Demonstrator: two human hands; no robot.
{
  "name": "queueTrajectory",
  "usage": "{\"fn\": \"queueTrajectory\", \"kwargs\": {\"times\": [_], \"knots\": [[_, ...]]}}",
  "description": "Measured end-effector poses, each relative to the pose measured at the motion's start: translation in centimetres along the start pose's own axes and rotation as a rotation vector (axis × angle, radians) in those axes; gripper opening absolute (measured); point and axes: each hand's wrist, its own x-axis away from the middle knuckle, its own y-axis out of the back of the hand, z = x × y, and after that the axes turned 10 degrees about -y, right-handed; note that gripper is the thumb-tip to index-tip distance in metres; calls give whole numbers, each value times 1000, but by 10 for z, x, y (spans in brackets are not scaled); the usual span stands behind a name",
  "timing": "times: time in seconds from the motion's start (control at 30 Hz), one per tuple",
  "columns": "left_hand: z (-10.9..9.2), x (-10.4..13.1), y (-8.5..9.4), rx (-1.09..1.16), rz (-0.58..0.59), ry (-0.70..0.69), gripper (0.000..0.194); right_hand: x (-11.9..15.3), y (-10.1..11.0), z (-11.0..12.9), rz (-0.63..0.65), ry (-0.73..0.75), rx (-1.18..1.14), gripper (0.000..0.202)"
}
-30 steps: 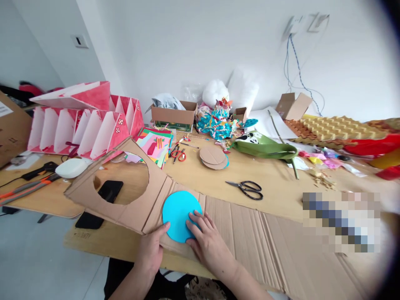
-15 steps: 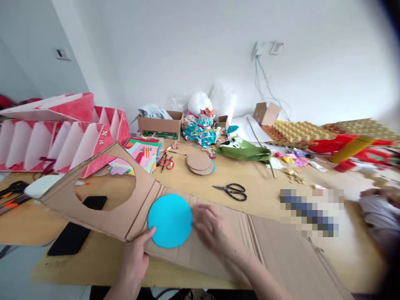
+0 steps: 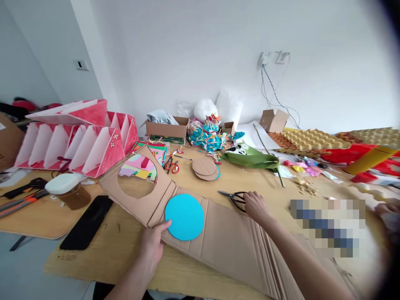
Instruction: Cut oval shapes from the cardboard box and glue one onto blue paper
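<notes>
Clamps the blue disc onto the cardboard sheet with the left hand, thumb on top, other fingers hidden. Farther, right of the disc, touches the handles of the black scissors with the right hand, fingers curled; cannot tell whether gripping. Beyond the disc, on the tabletop: cardboard rounds.
</notes>
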Motion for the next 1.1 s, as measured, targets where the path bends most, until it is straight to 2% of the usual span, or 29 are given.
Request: {"fn": "queueTrajectory", "kwargs": {"times": [0.07,0.17,0.27,0.33,0.4,0.53,0.63,0.7,0.8,0.9,1.0,1.1], "knots": [[-1,1,4,8,24,-18,31,11,6,19,67,51,-3,22],[-4,4,9,5,73,-35,38,43,16,74,141,158,-68,9],[-10,2,16,-10,65,19,33,80,18,136,239,402,-273,20],[-20,-3,23,-9,6,13,32,97,12,162,248,530,-328,20],[-32,-8,33,-10,-57,-48,26,105,3,167,233,566,-297,19],[-52,-10,52,-46,-56,-91,21,94,-16,139,229,481,-176,22],[-56,-4,61,-46,-19,-79,17,79,-21,117,228,376,-92,27],[-55,1,64,-35,-9,-83,19,72,-20,113,198,303,-46,28],[-54,8,65,-14,-15,-81,19,76,-11,126,124,245,-53,27],[-55,13,64,-10,-17,-97,17,91,-3,156,134,316,-181,23],[-54,16,63,-17,-17,-109,16,94,-10,178,151,378,-209,23],[-51,19,66,-1,-38,-101,15,78,-22,177,95,282,-143,20]]}}
